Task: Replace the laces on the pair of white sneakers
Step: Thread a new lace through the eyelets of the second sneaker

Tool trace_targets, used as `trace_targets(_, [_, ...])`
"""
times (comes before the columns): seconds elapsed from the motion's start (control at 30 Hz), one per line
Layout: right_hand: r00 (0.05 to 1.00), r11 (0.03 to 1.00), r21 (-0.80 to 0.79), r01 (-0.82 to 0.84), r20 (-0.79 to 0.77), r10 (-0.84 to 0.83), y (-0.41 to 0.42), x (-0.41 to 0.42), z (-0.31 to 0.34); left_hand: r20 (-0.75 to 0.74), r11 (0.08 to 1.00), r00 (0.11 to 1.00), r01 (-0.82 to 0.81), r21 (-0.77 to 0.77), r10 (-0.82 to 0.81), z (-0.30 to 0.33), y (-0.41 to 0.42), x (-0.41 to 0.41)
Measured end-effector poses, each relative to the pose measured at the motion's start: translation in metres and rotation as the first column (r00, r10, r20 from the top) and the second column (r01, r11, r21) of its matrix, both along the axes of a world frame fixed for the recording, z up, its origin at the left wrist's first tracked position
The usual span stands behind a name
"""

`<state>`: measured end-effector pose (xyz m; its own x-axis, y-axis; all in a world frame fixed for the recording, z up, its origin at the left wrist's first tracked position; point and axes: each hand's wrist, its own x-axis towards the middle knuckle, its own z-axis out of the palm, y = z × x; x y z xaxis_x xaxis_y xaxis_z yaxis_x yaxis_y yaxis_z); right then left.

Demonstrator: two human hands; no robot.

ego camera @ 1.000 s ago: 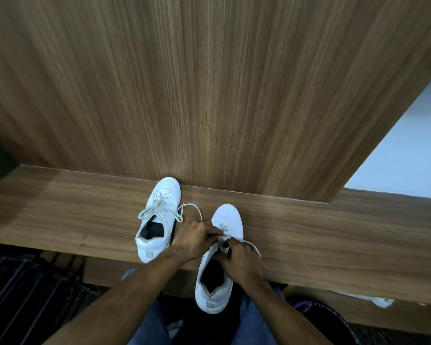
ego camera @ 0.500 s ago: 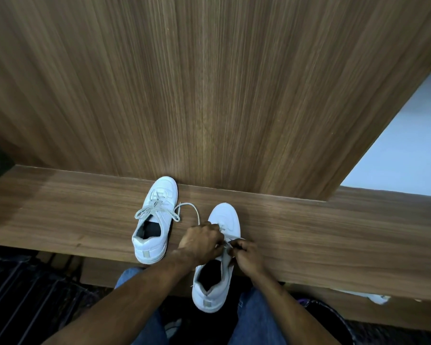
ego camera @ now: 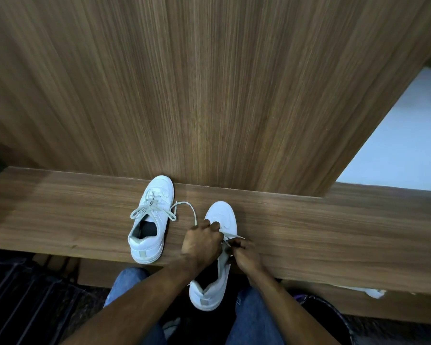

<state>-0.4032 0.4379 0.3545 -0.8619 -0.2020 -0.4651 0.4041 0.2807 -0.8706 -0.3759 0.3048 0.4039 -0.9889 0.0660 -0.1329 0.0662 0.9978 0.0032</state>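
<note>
At six o'clock on the tabletop (ego camera: 60, 215), the right sneaker (ego camera: 220, 220) overhangs the edge; the left hand (ego camera: 200, 242) and right hand (ego camera: 244, 253) each pinch its lace (ego camera: 193, 212). A hard tug could tip it off or unthread an eyelet.

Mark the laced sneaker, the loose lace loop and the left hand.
laced sneaker (ego camera: 157, 188): head view, toe cap.
lace loop (ego camera: 188, 204): head view, top of its arc.
left hand (ego camera: 201, 242): head view, back of hand.
</note>
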Motion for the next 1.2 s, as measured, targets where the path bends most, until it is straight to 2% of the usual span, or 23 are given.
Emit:
trace_targets(0.2, [1.000,1.000,-0.020,-0.007,0.000,0.007,-0.001,0.000,0.002,0.003,1.000,1.000,-0.007,0.013,0.007,-0.004,-0.003,-0.001])
trace_targets(0.4, [0.999,0.989,-0.148,0.017,0.035,-0.012,0.001,0.000,0.007,0.033,0.997,0.998,-0.051,0.061,0.049,-0.012,-0.004,-0.009])
trace_targets(0.5, [0.998,0.996,-0.061,-0.061,-0.019,0.060,0.002,-0.004,0.006,0.012,0.987,0.995,-0.098,0.129,0.097,-0.019,-0.007,-0.006])
trace_targets(0.6, [0.985,0.984,0.104,-0.144,-0.081,0.153,-0.002,-0.009,-0.001,-0.011,0.966,0.989,-0.140,0.216,0.146,-0.022,-0.012,-0.001])
trace_targets(0.7, [0.967,0.969,0.211,-0.125,-0.192,0.167,-0.004,-0.018,-0.003,-0.034,0.920,0.977,-0.184,0.345,0.208,-0.019,-0.016,0.006])
trace_targets(0.77, [0.963,0.987,0.160,-0.002,-0.267,0.046,-0.001,-0.024,0.008,0.017,0.890,0.964,-0.251,0.381,0.265,-0.015,-0.018,0.011])
trace_targets(0.83, [0.924,0.973,-0.028,0.229,-0.309,-0.227,0.004,-0.032,0.024,0.121,0.826,0.926,-0.373,0.423,0.357,-0.016,-0.021,0.013])
trace_targets(0.9, [0.831,0.881,-0.228,0.414,-0.299,-0.469,0.014,-0.041,0.039,0.207,0.741,0.878,-0.476,0.474,0.432,-0.016,-0.024,0.013])
trace_targets(0.97, [0.756,0.825,-0.278,0.492,-0.334,-0.563,0.021,-0.046,0.044,0.216,0.738,0.871,-0.490,0.463,0.442,-0.015,-0.023,0.010])
trace_targets(1.03, [0.775,0.884,-0.057,0.465,-0.457,-0.437,0.023,-0.044,0.041,0.196,0.747,0.869,-0.491,0.449,0.454,-0.012,-0.021,0.008])
trace_targets(1.1, [0.826,0.911,0.252,0.327,-0.544,-0.147,0.022,-0.033,0.035,0.175,0.748,0.867,-0.492,0.447,0.466,-0.011,-0.020,0.007])
trace_targets(1.2, [0.789,0.831,0.552,0.065,-0.538,0.296,0.014,-0.016,0.016,0.182,0.740,0.861,-0.502,0.447,0.475,-0.010,-0.020,0.007])
